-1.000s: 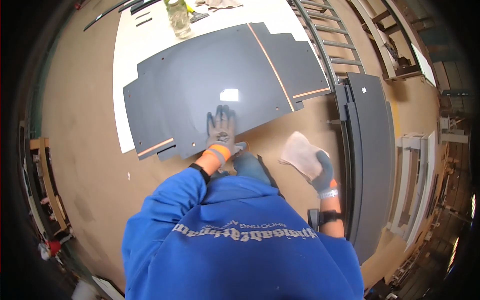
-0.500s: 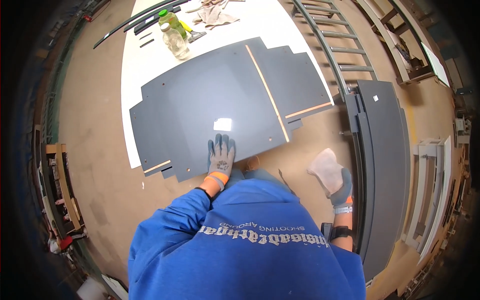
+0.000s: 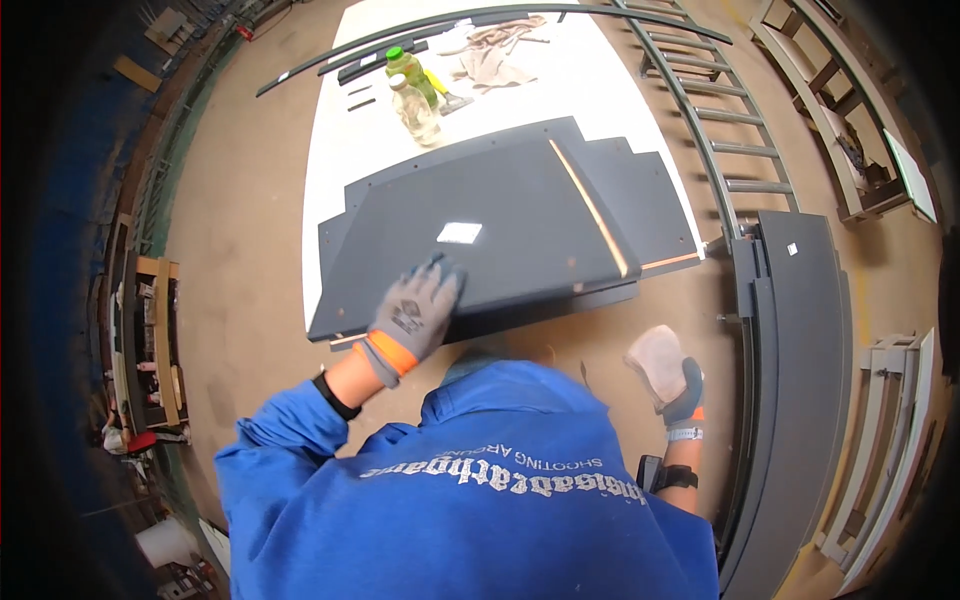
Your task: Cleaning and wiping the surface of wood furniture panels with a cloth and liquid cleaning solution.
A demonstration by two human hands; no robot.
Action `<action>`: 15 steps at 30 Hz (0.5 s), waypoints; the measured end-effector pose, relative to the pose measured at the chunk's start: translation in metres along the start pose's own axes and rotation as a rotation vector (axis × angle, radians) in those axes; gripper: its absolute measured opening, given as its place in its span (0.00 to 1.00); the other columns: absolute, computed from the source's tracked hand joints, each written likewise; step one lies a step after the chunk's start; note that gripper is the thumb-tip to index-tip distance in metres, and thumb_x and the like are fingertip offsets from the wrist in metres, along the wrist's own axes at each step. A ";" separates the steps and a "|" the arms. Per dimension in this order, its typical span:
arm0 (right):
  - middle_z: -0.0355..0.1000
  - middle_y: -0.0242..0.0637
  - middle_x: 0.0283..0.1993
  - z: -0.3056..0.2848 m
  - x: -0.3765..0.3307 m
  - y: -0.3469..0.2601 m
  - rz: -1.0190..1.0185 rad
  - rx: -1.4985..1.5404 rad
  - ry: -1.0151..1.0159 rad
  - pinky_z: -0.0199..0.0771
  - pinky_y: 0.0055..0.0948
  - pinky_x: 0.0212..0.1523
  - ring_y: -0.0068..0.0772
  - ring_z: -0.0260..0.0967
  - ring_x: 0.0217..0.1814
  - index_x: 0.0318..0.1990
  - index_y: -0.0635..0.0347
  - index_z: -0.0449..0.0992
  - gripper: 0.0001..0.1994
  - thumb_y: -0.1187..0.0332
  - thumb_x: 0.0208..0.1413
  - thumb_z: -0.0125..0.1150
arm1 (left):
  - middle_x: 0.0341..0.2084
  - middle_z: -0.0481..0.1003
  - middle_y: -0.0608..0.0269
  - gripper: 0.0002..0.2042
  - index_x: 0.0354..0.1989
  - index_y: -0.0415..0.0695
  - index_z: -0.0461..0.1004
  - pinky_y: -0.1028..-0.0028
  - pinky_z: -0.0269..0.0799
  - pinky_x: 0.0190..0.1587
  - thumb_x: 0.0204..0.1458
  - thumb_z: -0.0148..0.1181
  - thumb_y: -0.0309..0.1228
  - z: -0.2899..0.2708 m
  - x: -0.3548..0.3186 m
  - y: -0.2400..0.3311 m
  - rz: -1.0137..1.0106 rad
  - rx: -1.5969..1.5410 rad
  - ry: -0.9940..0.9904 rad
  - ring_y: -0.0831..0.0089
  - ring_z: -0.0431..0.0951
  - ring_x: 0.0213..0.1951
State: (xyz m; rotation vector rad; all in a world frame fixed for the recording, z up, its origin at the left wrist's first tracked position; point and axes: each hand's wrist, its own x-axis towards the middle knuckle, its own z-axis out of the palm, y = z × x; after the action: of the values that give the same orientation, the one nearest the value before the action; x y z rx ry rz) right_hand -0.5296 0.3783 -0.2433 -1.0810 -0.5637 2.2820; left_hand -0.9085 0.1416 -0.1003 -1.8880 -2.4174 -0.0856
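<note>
A stack of dark grey flat panels [image 3: 520, 215] with stepped edges and an orange edge strip lies on a white table [image 3: 335, 170]. My left hand [image 3: 412, 315], in a grey glove with an orange cuff, grips the near edge of the top panel, which is lifted slightly above the one below. My right hand [image 3: 683, 393], also gloved, hangs at my side to the right, clutching a pale folded cloth [image 3: 655, 352]. A small white sticker [image 3: 459, 232] sits on the top panel.
Two plastic bottles [image 3: 412, 95] and a crumpled rag [image 3: 490, 55] sit at the table's far end, beside long dark curved strips [image 3: 330, 62]. A grey ladder-like frame [image 3: 725, 120] and tall grey panels [image 3: 795, 330] lie on the brown floor at right.
My left hand has closed over the near edge of the top panel and raised it. My right hand with the cloth stayed low at my side. The view tilted toward the table's far end.
</note>
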 end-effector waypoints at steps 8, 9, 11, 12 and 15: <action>0.67 0.44 0.57 0.008 -0.003 0.026 -0.079 0.107 0.102 0.70 0.37 0.56 0.42 0.67 0.57 0.58 0.64 0.64 0.27 0.55 0.58 0.51 | 0.39 0.77 0.47 0.22 0.50 0.41 0.71 0.67 0.73 0.47 0.42 0.62 0.24 -0.121 0.109 -0.100 -0.059 -0.308 0.235 0.57 0.78 0.44; 0.67 0.44 0.58 0.008 -0.006 0.028 -0.119 0.116 0.129 0.70 0.36 0.56 0.41 0.67 0.57 0.59 0.65 0.64 0.27 0.54 0.58 0.51 | 0.40 0.77 0.47 0.24 0.52 0.39 0.70 0.69 0.73 0.49 0.42 0.63 0.23 -0.141 0.116 -0.100 -0.058 -0.296 0.231 0.62 0.78 0.46; 0.66 0.44 0.58 0.004 -0.015 0.037 -0.165 0.137 0.173 0.70 0.35 0.56 0.41 0.67 0.57 0.59 0.65 0.63 0.28 0.54 0.58 0.50 | 0.45 0.76 0.52 0.23 0.53 0.34 0.69 0.70 0.69 0.54 0.45 0.62 0.19 -0.168 0.126 -0.105 -0.011 -0.454 0.254 0.68 0.75 0.49; 0.66 0.43 0.58 -0.002 -0.020 0.040 -0.188 0.122 0.200 0.69 0.35 0.57 0.41 0.67 0.58 0.60 0.64 0.63 0.28 0.54 0.58 0.50 | 0.45 0.75 0.56 0.20 0.51 0.32 0.69 0.72 0.68 0.54 0.47 0.60 0.18 -0.190 0.129 -0.104 0.021 -0.380 0.223 0.71 0.74 0.49; 0.66 0.43 0.58 -0.016 -0.037 0.055 -0.268 0.123 0.258 0.68 0.35 0.58 0.40 0.67 0.58 0.60 0.64 0.62 0.28 0.54 0.58 0.49 | 0.40 0.77 0.60 0.20 0.50 0.33 0.70 0.75 0.70 0.51 0.48 0.63 0.24 -0.235 0.143 -0.101 -0.024 -0.622 -0.026 0.75 0.76 0.42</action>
State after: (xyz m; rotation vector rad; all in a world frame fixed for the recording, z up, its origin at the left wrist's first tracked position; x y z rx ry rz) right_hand -0.5135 0.3151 -0.2633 -1.1417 -0.4286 1.8869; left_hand -1.0355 0.2347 0.1471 -2.0665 -2.6339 -0.9151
